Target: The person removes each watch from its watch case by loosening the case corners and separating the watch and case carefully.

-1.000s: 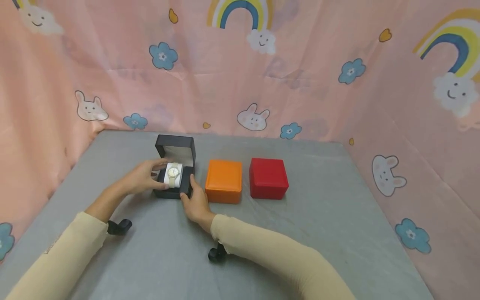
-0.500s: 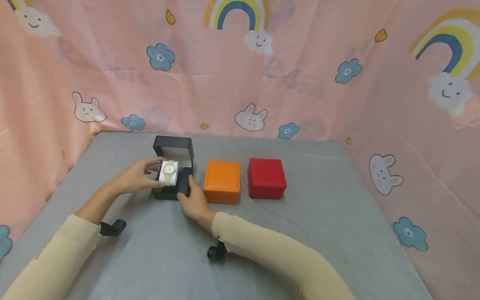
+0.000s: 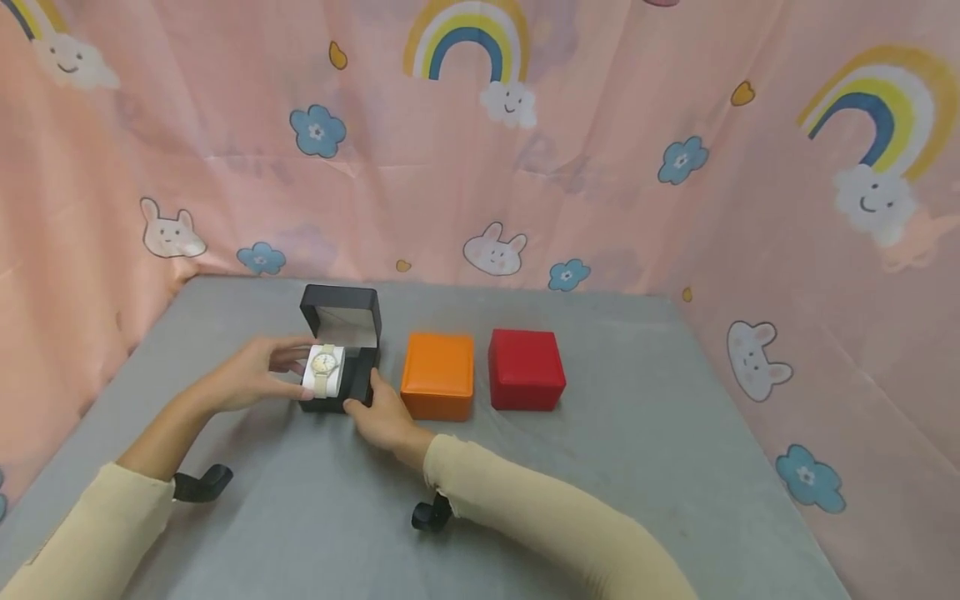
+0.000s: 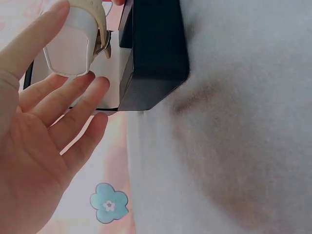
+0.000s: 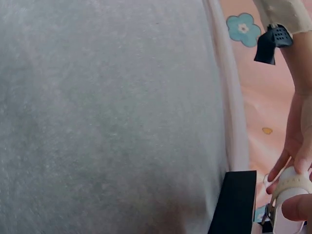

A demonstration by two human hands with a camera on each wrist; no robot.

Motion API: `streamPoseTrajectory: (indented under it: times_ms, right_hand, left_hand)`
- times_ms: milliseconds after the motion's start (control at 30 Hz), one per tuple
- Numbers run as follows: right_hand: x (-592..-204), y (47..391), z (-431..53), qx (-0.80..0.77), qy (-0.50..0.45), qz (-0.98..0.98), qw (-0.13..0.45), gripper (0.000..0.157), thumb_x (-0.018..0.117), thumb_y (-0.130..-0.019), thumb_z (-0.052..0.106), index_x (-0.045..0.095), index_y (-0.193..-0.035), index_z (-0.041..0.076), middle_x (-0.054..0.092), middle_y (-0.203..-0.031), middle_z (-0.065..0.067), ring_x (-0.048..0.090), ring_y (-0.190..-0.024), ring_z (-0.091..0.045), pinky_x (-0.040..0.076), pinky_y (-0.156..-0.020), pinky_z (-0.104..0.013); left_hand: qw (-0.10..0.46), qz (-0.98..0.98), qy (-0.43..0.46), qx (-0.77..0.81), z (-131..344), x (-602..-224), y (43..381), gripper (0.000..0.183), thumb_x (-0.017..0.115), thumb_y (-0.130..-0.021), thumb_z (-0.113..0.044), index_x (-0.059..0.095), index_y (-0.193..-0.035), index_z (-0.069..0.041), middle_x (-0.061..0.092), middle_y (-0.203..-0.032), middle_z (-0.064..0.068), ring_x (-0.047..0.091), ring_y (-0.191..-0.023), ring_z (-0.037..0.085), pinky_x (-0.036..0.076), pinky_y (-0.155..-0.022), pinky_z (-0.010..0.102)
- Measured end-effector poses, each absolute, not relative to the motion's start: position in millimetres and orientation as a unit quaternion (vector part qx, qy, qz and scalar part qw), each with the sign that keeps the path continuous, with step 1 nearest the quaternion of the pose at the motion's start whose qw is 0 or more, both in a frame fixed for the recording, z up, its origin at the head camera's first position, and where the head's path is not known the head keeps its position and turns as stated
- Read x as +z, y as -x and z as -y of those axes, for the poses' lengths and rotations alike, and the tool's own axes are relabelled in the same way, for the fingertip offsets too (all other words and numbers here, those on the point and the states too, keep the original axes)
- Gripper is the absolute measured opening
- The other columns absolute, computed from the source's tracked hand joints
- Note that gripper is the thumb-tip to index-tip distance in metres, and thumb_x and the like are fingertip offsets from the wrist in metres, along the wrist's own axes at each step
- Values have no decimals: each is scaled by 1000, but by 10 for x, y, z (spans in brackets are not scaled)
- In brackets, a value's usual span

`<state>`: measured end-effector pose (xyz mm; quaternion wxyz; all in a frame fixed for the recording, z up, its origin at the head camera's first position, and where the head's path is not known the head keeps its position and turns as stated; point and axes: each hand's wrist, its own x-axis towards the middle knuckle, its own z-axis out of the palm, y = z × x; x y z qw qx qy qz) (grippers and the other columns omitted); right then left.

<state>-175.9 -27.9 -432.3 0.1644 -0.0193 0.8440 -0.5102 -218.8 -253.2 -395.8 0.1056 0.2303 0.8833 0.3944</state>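
Note:
A black watch box stands with its lid raised at the left of the table, its inside pale. A wristwatch with a cream strap and light dial wraps a white cushion. My left hand pinches the cushion by its ends, thumb at one and fingertips at the other, above the left part of the box. Beside the cushion, the dark inside of the box's right part shows. My right hand holds the box by its right front corner, thumb at the front.
To the right of the black box stand a closed orange box and a closed red box. A grey cloth covers the table. Pink printed curtains hang behind and at both sides.
My left hand has shifted left with the watch and cushion, baring more of the box's inside. The right hand keeps its hold on the box. The head view has tilted slightly.

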Motion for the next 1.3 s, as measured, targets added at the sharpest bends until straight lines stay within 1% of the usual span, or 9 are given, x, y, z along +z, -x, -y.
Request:
streamPoseTrajectory:
  times_ms: [233,400,500,633,800,900,933,1167,1300]
  right_hand:
    - [-4304,1756,283,-514,16,-843,157,72,58,-101,28,25,-160,4,33,-165,-13,31,-154,-27,27,-125,-45]
    - [-4293,1730,255,-509,28,-846,157,73,57,-101,28,22,-161,5,31,-166,-12,30,-154,-27,27,-125,-45]
    - [-4281,1703,241,-506,41,-849,144,73,55,-102,29,20,-162,6,29,-167,-12,29,-155,-27,27,-125,-46]
    - [-4227,1657,224,-516,58,-845,130,71,52,-104,31,19,-162,7,28,-167,-12,28,-155,-27,26,-126,-47]
    - [-4126,1623,208,-535,93,-829,130,69,49,-105,38,21,-162,11,26,-168,-8,29,-155,-26,31,-123,-47]
    - [-4084,1600,203,-542,114,-822,134,68,49,-105,41,22,-162,14,25,-169,-5,30,-154,-24,35,-121,-45]
    - [-4072,1588,200,-544,121,-819,136,68,49,-105,42,23,-162,15,25,-169,-4,30,-154,-24,35,-121,-44]
    - [-4045,1547,151,-541,192,-809,127,68,51,-104,40,22,-162,21,22,-170,-5,28,-155,-24,36,-121,-40]
    - [-4058,1572,121,-527,235,-809,113,75,60,-100,38,21,-163,23,22,-169,-2,31,-153,-20,37,-121,-34]
  left_hand:
    - [104,-887,-224,391,2591,-3992,2091,81,85,-82,-19,44,-146,9,59,-138,30,70,-104,16,55,-96,52]
    - [106,-879,-230,403,2629,-4020,2059,78,84,-82,-16,45,-144,11,59,-138,31,67,-103,3,54,-98,51]
    - [107,-877,-232,407,2648,-4029,2033,77,84,-82,-15,46,-143,11,59,-138,31,65,-101,-5,56,-96,41]
    - [116,-867,-235,424,2659,-4040,1997,75,84,-81,-13,48,-142,11,59,-137,32,65,-100,-6,56,-88,26]
    - [116,-866,-235,427,2650,-4035,1950,75,84,-82,-15,48,-144,9,58,-139,31,66,-104,1,57,-87,26]
    - [120,-863,-232,432,2650,-4044,1904,74,83,-83,-15,48,-144,8,58,-139,30,67,-108,7,57,-86,25]
    - [122,-862,-232,435,2651,-4049,1888,74,83,-83,-15,48,-144,8,58,-139,31,67,-109,7,57,-85,25]
    - [114,-852,-243,450,2644,-4059,1818,70,81,-85,-13,48,-143,7,57,-140,31,59,-106,-13,56,-88,21]
    - [109,-847,-248,458,2606,-4007,1821,69,80,-85,-12,48,-144,6,57,-140,30,58,-109,-14,55,-92,23]
